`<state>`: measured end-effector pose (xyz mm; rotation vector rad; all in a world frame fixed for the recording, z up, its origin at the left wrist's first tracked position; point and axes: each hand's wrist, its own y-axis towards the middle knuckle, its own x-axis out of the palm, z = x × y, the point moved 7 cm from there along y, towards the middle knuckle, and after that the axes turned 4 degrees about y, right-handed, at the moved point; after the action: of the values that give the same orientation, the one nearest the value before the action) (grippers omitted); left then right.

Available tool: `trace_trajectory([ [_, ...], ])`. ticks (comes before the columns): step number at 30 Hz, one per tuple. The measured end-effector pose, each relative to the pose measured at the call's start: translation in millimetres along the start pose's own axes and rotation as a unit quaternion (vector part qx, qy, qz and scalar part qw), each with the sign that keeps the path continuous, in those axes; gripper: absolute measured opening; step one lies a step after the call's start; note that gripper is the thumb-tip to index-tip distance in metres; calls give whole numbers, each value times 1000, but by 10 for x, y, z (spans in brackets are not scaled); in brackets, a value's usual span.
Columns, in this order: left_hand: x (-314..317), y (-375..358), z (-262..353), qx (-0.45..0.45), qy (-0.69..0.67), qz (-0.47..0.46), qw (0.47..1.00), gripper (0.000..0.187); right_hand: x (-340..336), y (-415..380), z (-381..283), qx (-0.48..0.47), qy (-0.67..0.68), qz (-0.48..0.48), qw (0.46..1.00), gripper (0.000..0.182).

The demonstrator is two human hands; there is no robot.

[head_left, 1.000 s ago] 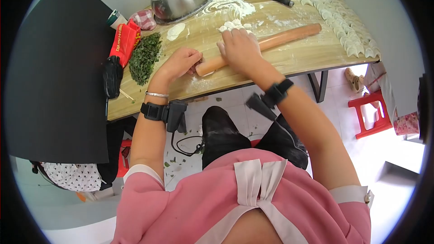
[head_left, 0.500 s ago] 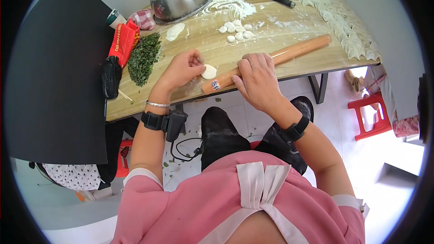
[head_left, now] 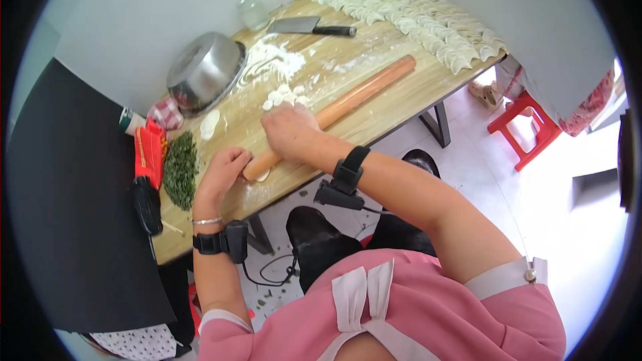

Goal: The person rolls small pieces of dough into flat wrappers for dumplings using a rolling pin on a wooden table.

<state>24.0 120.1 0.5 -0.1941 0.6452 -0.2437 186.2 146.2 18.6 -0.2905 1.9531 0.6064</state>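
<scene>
My right hand [head_left: 292, 132] is closed over a long wooden rolling pin [head_left: 368, 90], which lies slantwise on the table. Under the pin's near end is a small round dough wrapper [head_left: 263, 176], mostly covered. My left hand [head_left: 224, 168] pinches at the wrapper's left edge, beside the pin's tip; the fingertips are partly hidden. Just beyond my right hand sit several small floured dough pieces [head_left: 279, 96]. Farther left a rolled-out dough wrapper [head_left: 210, 124] lies flat.
Chopped greens [head_left: 179, 170], a red bag [head_left: 148, 154] and a metal bowl [head_left: 207, 70] line the left side. At the back are loose flour [head_left: 274, 57], a cleaver [head_left: 294, 25] and a glass jar [head_left: 253, 13]. Rows of dumplings [head_left: 408, 17] cover the far right. A red stool [head_left: 525, 130] stands beyond.
My right hand has moved forward along with the pin, whose near end now covers most of the wrapper. My left hand stays at the wrapper's edge. The camera view has turned and shifted.
</scene>
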Motion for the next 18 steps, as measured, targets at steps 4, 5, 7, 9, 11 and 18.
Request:
trace_trajectory([
  [4, -3, -55, 113, 1, 13, -12, 1000, 17, -135, -288, -108, -73, 2, 183, 980, 17],
  [5, 16, -73, 143, 12, 23, -22, 999, 15, -182, -430, -144, -81, 12, 189, 979, 19],
  [7, 28, -48, 142, 63, 74, -12, 995, 13, -273, -688, -199, -96, 18, 194, 976, 22],
  [9, 45, -56, 171, 83, 105, 0, 991, 13, -287, -859, -235, -114, 22, 179, 977, 25],
  [11, 105, -88, 217, 98, 138, 13, 985, 13, -295, -917, -225, -122, 24, 187, 974, 24],
  [18, 54, -175, 65, 26, -54, 78, 995, 15, -253, -767, -172, -108, -16, 177, 978, 19],
])
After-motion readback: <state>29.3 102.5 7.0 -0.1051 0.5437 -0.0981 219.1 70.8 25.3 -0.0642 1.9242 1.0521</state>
